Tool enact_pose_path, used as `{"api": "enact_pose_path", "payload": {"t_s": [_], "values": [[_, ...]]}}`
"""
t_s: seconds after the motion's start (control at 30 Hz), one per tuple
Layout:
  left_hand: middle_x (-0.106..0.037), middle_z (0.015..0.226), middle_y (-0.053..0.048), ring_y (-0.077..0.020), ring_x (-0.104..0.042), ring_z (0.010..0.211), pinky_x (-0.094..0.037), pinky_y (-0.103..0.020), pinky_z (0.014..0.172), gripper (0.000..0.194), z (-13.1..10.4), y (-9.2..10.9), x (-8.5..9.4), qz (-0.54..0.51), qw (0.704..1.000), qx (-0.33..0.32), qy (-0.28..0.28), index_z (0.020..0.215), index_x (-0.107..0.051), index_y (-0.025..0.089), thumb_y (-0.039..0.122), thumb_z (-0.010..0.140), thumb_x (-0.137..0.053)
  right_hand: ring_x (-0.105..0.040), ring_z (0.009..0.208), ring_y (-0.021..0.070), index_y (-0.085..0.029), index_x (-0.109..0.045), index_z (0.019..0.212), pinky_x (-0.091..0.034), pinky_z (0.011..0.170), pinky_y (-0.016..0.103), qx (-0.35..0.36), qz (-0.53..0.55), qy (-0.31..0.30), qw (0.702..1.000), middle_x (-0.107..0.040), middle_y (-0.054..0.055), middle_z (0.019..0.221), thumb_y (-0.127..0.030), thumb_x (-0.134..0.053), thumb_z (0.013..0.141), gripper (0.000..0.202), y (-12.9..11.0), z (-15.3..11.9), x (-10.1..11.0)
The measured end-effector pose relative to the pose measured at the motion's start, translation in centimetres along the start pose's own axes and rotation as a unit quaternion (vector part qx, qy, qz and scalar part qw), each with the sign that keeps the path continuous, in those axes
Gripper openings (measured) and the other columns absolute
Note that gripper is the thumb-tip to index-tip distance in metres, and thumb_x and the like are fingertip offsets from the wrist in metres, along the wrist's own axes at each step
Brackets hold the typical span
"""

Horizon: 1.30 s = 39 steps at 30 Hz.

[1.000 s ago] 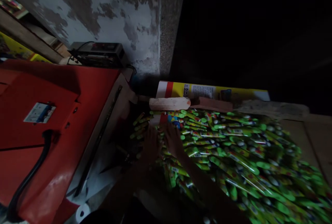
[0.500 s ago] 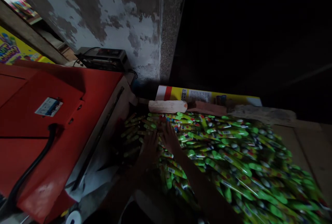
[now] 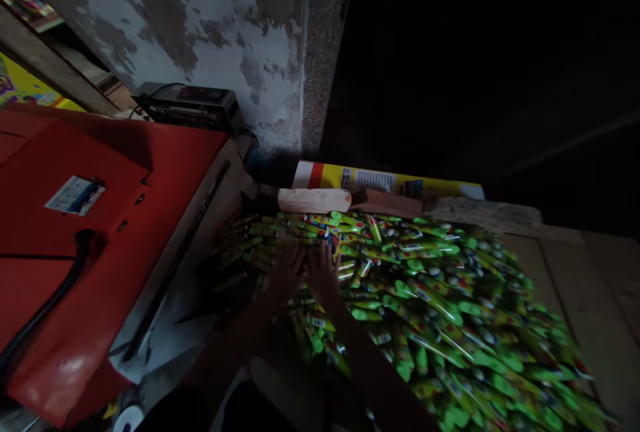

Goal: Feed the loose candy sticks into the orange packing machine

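Observation:
A broad heap of green-capped tubes with printed yellow-green wrappers covers the wooden surface. My left hand lies over the tubes at the heap's left part, fingers stretched forward. Right beside it, my right hand rests on the tubes, its fingers also extended. Both hands are dim, and neither shows a tube in its grip. Just beyond the fingertips, several tubes lie roughly sideways below a pale wooden block.
A red machine with a black hose stands at the left. Behind it sits a dark metal device against the peeling wall. A yellow printed carton lies behind the wooden edging.
Both hands have drawn slightly back toward me from the wooden edging, and more tubes show beyond the fingertips. The view has shifted a little, with the scene moving left.

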<state>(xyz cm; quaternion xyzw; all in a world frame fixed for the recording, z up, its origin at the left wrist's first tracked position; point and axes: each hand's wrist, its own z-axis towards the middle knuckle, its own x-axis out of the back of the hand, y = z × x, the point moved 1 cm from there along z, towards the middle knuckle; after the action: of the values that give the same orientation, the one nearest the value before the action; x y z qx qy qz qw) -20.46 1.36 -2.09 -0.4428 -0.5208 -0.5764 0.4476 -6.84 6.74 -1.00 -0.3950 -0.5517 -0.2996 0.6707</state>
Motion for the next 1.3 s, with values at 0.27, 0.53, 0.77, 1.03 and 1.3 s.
{"api": "enact_pose_path", "payload": {"t_s": [0.27,0.53,0.77,1.03,1.3], "values": [[-0.030,0.157,-0.017,-0.0342,-0.021,0.147,-0.024,-0.056,0.116,0.059,-0.5,-1.6,0.3,-0.010,0.998,0.056,-0.009,0.148,-0.037,0.014,0.031,0.092,-0.047,-0.007,0.146,0.0443,-0.014,-0.042,0.146,-0.011,0.110,0.073,-0.193,-0.047,0.085,0.976,-0.018,0.016,0.161,-0.050,-0.040,0.091,0.066,12.8,0.6,5.6],[-0.022,0.160,-0.018,-0.0330,-0.013,0.149,-0.022,-0.053,0.118,0.074,-1.1,5.0,0.9,-0.066,0.997,-0.007,-0.027,0.151,-0.026,0.007,0.043,0.090,-0.048,-0.021,0.144,0.0383,-0.019,-0.033,0.151,-0.016,0.108,0.075,-0.201,0.006,-0.037,0.979,-0.032,0.011,0.156,-0.048,-0.026,0.098,0.061,3.0,0.2,1.1],[-0.025,0.159,-0.015,-0.0340,-0.020,0.147,-0.024,-0.056,0.116,0.063,-0.8,1.1,0.2,-0.007,0.998,0.060,-0.034,0.149,-0.033,0.012,0.039,0.093,-0.043,-0.016,0.147,0.0373,-0.028,-0.034,0.150,-0.010,0.110,0.073,0.049,-0.028,-0.067,0.996,-0.026,0.007,0.160,-0.043,-0.037,0.096,0.056,3.2,-2.3,1.1],[-0.024,0.159,-0.018,-0.0360,-0.019,0.147,-0.018,-0.057,0.118,0.076,-1.1,-0.9,1.6,0.003,0.997,-0.006,-0.071,0.149,-0.033,0.009,0.053,0.088,-0.049,-0.020,0.145,0.0376,-0.018,-0.036,0.149,-0.006,0.113,0.068,0.026,-0.022,-0.022,0.999,-0.023,0.020,0.158,-0.048,-0.040,0.095,0.062,1.8,-0.8,-0.6],[-0.035,0.154,-0.019,-0.0323,-0.020,0.148,-0.022,-0.052,0.119,0.071,-0.8,-4.0,1.5,-0.030,0.999,0.017,-0.027,0.146,-0.036,0.006,0.047,0.089,-0.049,-0.016,0.147,0.0344,-0.022,-0.033,0.151,-0.010,0.114,0.065,0.100,-0.015,-0.039,0.994,-0.029,0.012,0.158,-0.042,-0.035,0.097,0.057,0.9,-1.8,0.3]]}}
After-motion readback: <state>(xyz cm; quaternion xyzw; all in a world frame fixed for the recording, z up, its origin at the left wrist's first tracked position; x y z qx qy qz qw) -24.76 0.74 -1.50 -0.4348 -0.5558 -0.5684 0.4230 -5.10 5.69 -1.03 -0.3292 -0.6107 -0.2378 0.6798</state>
